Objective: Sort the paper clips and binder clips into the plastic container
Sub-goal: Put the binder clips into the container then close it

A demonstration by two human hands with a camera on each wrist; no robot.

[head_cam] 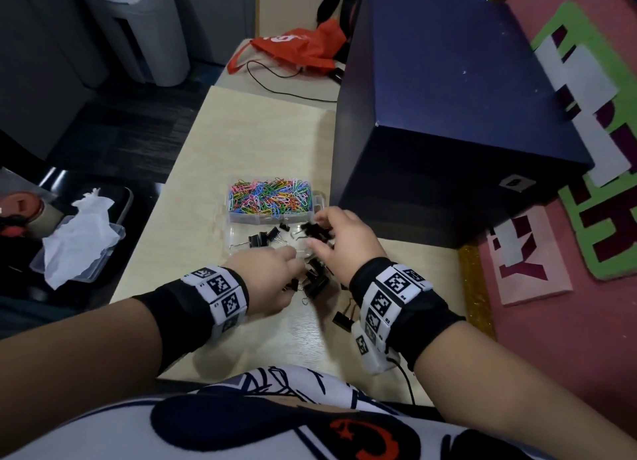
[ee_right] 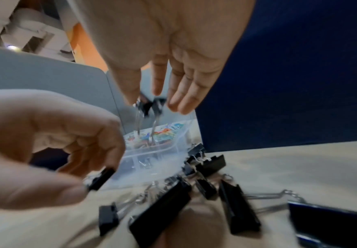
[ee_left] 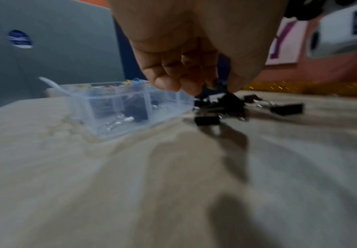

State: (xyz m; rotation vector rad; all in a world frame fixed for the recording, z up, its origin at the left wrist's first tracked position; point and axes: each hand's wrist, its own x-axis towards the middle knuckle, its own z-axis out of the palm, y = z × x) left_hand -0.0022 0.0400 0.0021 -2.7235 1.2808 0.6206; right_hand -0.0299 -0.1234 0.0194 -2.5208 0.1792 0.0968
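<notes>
two hands work a pile of black binder clips on the bench. the right hand pinches clips over the plastic container, directly below; the left hand pinches one from the pile.

Legible text, by item:
- Pink panel, right of the table: a large dark maroon cut-out letter "Y", with a partly hidden letter above it.
- Green panel: maroon cut-out lettering, cropped and not readable.
- Wristbands: black-and-white square code markers with tiny characters too small to read.
- Orange bag: white print, illegible.
</notes>
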